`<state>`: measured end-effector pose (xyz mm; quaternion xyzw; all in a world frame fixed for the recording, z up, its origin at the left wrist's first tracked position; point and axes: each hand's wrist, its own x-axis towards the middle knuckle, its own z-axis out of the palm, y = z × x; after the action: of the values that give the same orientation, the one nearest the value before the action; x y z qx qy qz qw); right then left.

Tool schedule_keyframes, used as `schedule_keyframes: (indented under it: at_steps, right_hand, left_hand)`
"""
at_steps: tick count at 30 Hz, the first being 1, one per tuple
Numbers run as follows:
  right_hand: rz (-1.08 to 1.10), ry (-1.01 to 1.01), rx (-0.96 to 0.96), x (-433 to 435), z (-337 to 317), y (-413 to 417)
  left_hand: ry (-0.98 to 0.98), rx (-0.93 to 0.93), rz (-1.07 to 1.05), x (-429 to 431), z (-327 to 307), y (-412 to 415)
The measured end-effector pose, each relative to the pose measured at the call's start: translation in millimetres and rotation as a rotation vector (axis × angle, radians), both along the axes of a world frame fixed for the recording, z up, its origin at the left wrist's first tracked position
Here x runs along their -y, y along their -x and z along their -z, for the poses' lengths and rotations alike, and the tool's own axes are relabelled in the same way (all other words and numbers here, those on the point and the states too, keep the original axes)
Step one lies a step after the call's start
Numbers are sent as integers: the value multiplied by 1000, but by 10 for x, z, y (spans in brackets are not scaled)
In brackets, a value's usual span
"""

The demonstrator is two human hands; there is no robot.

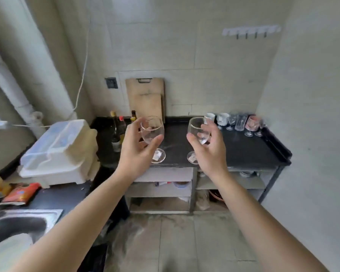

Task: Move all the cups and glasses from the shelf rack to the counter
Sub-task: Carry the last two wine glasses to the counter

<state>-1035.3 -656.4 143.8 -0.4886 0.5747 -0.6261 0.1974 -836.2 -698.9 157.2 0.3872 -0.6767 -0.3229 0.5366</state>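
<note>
Left hand (138, 146): fingers wrapped round the bowl of one wine glass (152, 132), held upright. Right hand (206, 142): grasping a second wine glass (198, 132) likewise. Both are carried above the black counter (243, 150). Best lowered foot-first, level, clear of each other. Beyond the right hand: cups and glasses (238, 122) grouped at the wall. Beyond the left: bottles (119, 126), cutting boards (145, 99). Tiled room.
</note>
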Motion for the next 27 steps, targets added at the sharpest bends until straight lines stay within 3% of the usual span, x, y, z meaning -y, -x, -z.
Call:
schedule_keyframes:
  at_steps: [6, 16, 23, 27]
  right_hand:
    - [155, -83, -25, 891, 310, 1203]
    - [417, -164, -88, 2259, 160, 3079]
    - [495, -180, -29, 2940, 734, 4117]
    - [476, -280, 8, 3436, 1415, 4719]
  left_hand:
    - [-55, -25, 158, 1179, 357, 1320]
    - [-168, 37, 326, 3001, 384, 3336]
    - [-284, 167, 365, 3769, 960, 4422]
    - [-369, 218, 301, 4114, 1513, 5001]
